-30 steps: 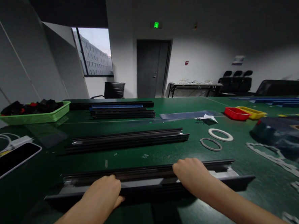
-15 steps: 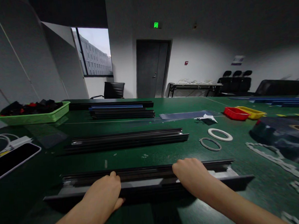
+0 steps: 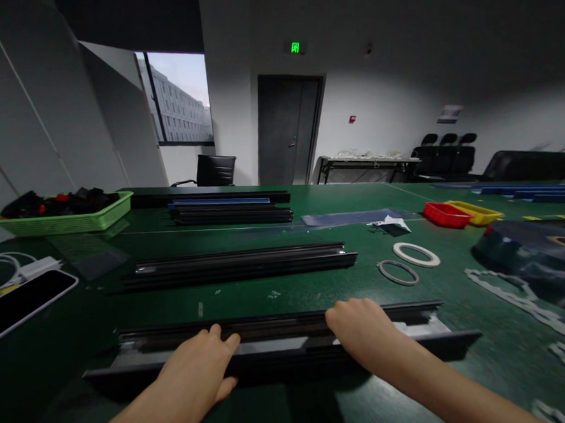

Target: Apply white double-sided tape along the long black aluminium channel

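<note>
A long black channel-shaped profile (image 3: 282,358) lies across the table in front of me, with a pale strip (image 3: 271,346) along its inside. My left hand (image 3: 200,360) straddles its near wall left of the middle. The thumb rests on the outer side and the fingers curl inward, one stretched a little to the right. On the right half, my right hand (image 3: 361,328) is closed over the profile with its knuckles up; its fingertips are hidden inside. Beyond both hands lies a second, similar black profile (image 3: 242,268).
At right lie a white tape ring (image 3: 416,254), a grey ring (image 3: 398,273), a red tray (image 3: 447,214), a yellow tray (image 3: 476,212) and a large dark roll (image 3: 534,260). A phone (image 3: 25,307) and a green basket (image 3: 67,223) are at left. More profiles (image 3: 232,214) are stacked farther back.
My left hand has shifted slightly right, and one of its fingers now stretches out over the channel. The right hand and the profile look unmoved.
</note>
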The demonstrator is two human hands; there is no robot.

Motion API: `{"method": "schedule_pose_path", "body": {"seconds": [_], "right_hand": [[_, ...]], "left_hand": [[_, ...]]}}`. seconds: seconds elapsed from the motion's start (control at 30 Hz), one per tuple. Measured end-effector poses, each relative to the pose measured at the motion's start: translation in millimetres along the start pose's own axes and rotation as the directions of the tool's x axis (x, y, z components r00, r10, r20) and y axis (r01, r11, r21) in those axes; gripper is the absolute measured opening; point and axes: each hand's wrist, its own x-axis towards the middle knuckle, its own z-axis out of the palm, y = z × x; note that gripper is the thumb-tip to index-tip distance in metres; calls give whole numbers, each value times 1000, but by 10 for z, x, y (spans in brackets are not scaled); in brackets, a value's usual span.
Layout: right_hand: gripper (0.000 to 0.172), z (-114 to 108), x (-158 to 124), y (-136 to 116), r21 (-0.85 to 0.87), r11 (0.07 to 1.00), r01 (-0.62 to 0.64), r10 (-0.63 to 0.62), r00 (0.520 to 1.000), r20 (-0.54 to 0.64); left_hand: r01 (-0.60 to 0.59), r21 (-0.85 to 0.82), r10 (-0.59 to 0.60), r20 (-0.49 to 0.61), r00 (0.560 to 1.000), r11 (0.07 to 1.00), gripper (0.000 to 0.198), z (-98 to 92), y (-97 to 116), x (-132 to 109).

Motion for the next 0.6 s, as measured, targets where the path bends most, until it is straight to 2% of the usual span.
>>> {"method": "schedule_pose_path", "body": {"seconds": [0.6], "right_hand": [[25,0,-1,-13,5,1000,-5,5,1000,-12]], "left_hand": [[-39,46,40,-16,999,998,34,-77,68,2]]}}
